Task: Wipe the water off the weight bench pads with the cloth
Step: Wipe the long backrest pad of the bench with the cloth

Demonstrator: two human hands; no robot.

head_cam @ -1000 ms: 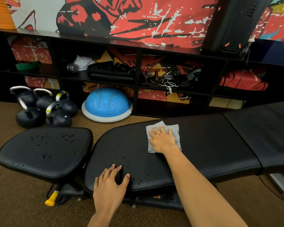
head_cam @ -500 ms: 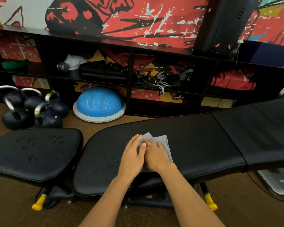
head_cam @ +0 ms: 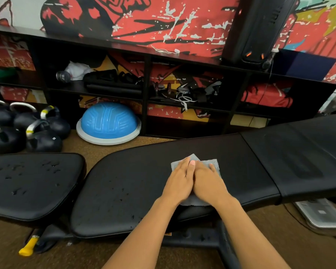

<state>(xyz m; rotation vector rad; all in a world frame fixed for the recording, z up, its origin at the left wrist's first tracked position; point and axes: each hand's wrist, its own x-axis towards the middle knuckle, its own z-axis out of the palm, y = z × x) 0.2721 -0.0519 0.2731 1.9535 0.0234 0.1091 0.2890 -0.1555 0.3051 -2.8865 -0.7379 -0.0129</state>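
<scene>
Both hands flat w/ fingers straight, left hand (head_cam: 179,181) & right hand (head_cam: 209,182) pressed side by side on 1 grey cloth (head_cam: 214,164), which lies on the middle pad (head_cam: 136,183). 3 black pads in view: seat pad (head_cam: 31,183) at left w/ many droplets, middle pad w/ a few, back pad (head_cam: 303,152) at right. On the floor: 4 kettlebells (head_cam: 27,129), 1 blue balance dome (head_cam: 109,121).

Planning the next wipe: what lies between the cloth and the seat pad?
Head view: the back pad's droplet-speckled surface, then a gap; cloth, seat pad.
</scene>
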